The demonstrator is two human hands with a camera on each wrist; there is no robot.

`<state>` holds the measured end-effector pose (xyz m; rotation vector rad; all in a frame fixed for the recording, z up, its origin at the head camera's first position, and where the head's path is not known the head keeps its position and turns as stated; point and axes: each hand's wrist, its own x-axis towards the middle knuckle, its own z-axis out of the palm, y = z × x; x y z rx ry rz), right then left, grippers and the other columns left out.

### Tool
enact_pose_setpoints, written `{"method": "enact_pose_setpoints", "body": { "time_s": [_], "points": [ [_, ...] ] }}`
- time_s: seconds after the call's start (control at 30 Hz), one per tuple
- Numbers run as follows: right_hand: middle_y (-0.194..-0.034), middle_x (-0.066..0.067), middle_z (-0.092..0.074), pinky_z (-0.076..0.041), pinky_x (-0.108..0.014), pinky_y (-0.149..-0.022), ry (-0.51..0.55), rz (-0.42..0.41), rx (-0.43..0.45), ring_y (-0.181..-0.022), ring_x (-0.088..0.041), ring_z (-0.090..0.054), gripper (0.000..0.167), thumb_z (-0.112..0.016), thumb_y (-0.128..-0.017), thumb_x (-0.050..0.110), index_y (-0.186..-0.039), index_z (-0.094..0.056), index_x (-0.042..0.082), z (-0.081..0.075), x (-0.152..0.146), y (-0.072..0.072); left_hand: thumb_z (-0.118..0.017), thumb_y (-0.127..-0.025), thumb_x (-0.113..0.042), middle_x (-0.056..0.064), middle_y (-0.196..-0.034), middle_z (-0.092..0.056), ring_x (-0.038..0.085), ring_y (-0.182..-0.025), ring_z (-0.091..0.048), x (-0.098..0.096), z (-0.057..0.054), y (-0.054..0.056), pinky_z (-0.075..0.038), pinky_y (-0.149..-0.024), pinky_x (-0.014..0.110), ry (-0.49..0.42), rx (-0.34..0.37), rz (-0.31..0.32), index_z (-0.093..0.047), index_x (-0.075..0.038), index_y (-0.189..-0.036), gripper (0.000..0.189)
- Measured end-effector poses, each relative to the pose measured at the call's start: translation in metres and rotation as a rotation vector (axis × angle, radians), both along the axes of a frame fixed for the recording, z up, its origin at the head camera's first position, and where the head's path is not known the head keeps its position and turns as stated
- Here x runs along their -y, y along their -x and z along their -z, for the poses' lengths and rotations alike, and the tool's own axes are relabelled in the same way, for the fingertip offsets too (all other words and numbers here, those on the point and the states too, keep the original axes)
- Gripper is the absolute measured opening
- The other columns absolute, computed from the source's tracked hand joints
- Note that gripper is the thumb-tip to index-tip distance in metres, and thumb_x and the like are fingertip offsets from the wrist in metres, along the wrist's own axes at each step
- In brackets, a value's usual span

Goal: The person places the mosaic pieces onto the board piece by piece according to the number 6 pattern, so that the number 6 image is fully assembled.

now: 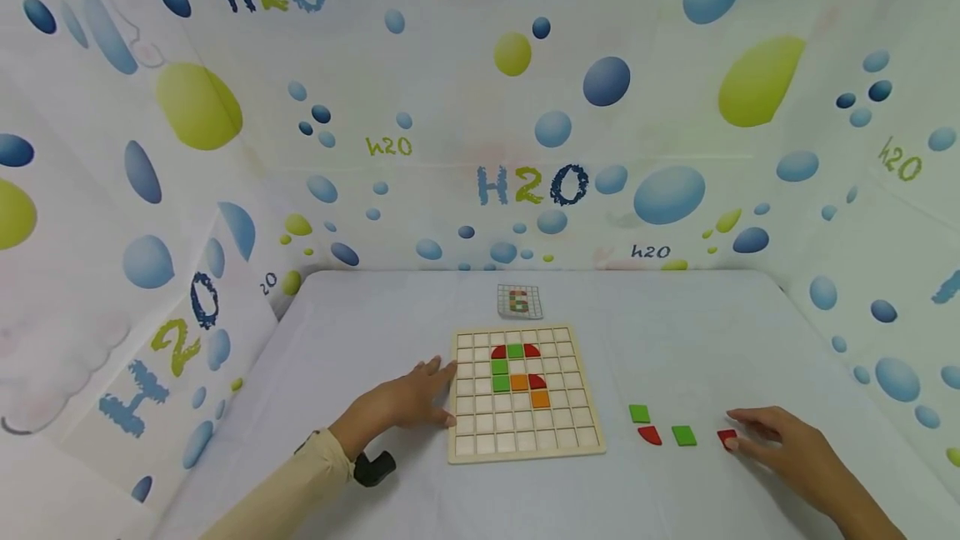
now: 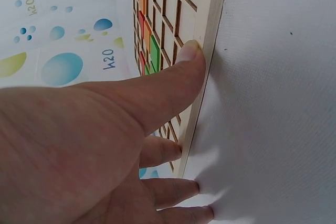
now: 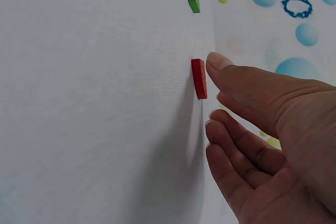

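A wooden grid board [image 1: 486, 445] lies flat on the table, with several green and orange squares and red quarter-round tiles set in its cells. My left hand [image 1: 412, 397] rests at the board's left edge; in the left wrist view its thumb [image 2: 176, 77] lies on the rim, fingers extended. Off to the right, my right hand [image 1: 791, 448] hovers over a red tile [image 3: 199, 78], thumb and fingers apart around it. The right wrist view shows that tile lying on the cloth, not gripped. Left of it lie a green square [image 1: 684, 436], a red quarter-round [image 1: 649, 436] and another green square [image 1: 639, 413].
Behind the board lies a small card [image 1: 531, 303] printed with a gridded coloured pattern. A white cloth [image 1: 390, 307] covers the table. Walls with blue and green bubble prints [image 1: 670, 195] stand at the back and sides. A black device [image 1: 373, 468] sits at my left wrist.
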<state>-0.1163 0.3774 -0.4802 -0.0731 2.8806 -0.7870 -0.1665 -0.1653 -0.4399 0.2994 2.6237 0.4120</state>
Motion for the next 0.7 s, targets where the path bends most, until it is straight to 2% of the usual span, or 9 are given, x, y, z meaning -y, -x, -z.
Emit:
{"method": "enact_pose_setpoints", "body": {
  "time_s": [0.4, 0.7],
  "points": [
    [-0.128, -0.024, -0.068, -0.057, -0.058, -0.097, 0.005, 0.027, 0.044, -0.121, -0.047, -0.064, 0.065, -0.083, -0.09, 0.044, -0.135, -0.068, -0.001, 0.0073, -0.0004, -0.0028, -0.083, -0.09, -0.039, 0.025, -0.171, -0.028, 0.048, -0.158, -0.026, -0.002, -0.0066, -0.0038, -0.032, -0.121, 0.066, -0.001, 0.005, -0.005, -0.036, -0.008, -0.164, 0.093],
    [-0.121, -0.02, -0.069, -0.058, -0.059, -0.096, 0.001, 0.033, 0.013, -0.114, -0.044, -0.066, 0.054, -0.086, -0.089, 0.039, -0.127, -0.074, 0.003, 0.01, 0.0055, -0.0026, -0.082, -0.092, -0.041, 0.023, -0.172, -0.026, 0.046, -0.159, -0.024, -0.0007, -0.003, -0.0011, -0.032, -0.123, 0.064, 0.01, 0.005, -0.005, -0.035, -0.01, -0.166, 0.092]
  ]
}}
